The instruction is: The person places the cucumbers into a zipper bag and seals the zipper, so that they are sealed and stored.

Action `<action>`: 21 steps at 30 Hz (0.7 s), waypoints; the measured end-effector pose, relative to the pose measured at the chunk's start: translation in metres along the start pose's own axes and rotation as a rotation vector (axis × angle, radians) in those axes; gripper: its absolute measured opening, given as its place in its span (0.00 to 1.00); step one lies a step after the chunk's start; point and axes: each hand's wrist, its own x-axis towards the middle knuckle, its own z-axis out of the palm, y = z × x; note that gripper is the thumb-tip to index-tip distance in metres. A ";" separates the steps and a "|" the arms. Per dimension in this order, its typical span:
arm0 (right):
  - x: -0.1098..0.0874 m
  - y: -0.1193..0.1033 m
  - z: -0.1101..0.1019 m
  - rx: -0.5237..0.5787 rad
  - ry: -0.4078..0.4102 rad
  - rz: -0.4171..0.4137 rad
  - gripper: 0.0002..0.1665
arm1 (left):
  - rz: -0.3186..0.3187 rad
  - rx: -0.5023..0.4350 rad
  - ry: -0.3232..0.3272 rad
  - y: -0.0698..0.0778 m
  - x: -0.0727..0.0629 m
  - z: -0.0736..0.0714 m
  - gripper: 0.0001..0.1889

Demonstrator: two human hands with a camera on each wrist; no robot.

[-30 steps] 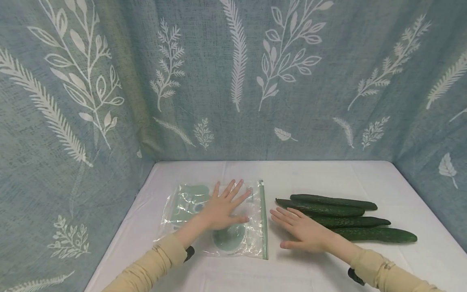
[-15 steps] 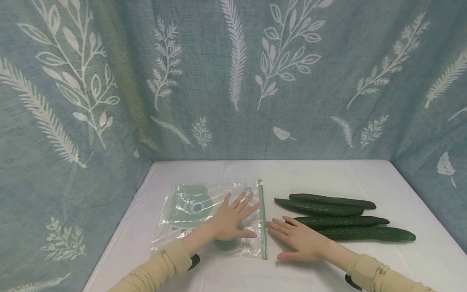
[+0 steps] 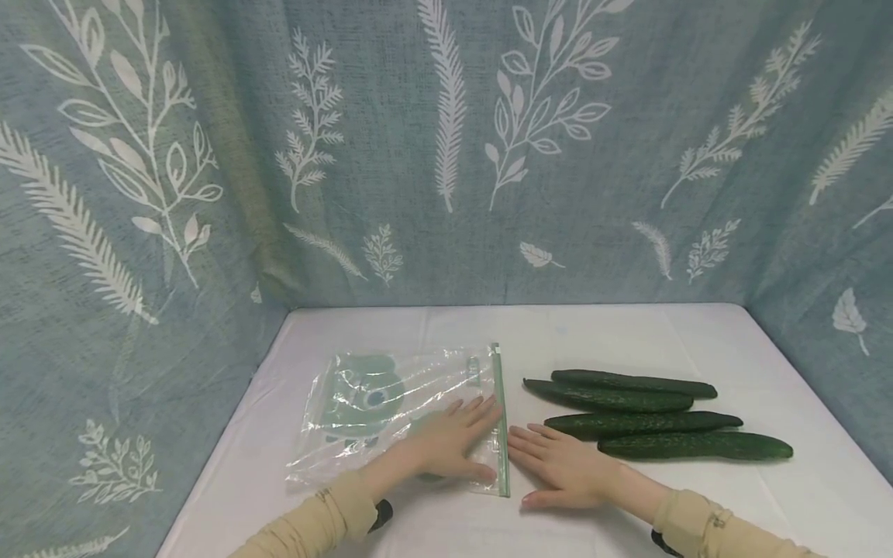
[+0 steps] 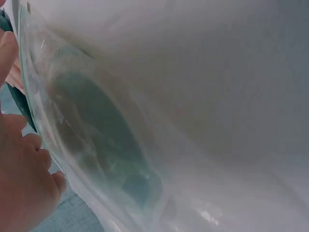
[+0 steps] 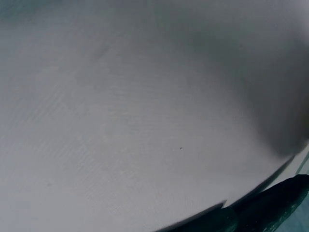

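A clear plastic zip bag [image 3: 432, 372] with pale green printed shapes and a green slider strip [image 3: 501, 434] lies flat on the table. My left hand [image 3: 453, 442] rests over its right part, fingers extended, fingertips right by the strip. Just right of the strip, my right hand [image 3: 568, 469] is palm down with straight fingers and holds nothing. Several long dark green cucumbers [image 3: 698, 446] lie side by side beyond and to the right of my right hand. In the left wrist view the bag [image 4: 96, 125] shows close up beside my left fingers [image 4: 43, 157].
A white cloth covers the table [image 3: 432, 329]. Blue-green curtains [image 3: 391, 155] with white leaf prints hang behind it and along both sides. In the right wrist view, dark cucumber ends [image 5: 270, 208] show at the lower right.
My left hand has slid right and nearer over the bag to the strip, its spread fingers drawing closer together. My right hand has moved slightly left and nearer. Bag and cucumbers stay put.
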 end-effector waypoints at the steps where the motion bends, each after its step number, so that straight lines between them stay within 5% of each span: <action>1: 0.000 -0.001 0.000 0.014 -0.004 0.005 0.42 | 0.002 -0.002 -0.003 0.001 0.000 0.000 0.51; 12: 0.011 -0.008 0.004 0.129 -0.065 0.055 0.47 | -0.016 -0.038 -0.016 0.005 0.000 0.002 0.50; 21: 0.025 -0.014 0.004 0.223 -0.122 0.012 0.53 | -0.035 -0.159 -0.048 0.009 -0.002 0.001 0.48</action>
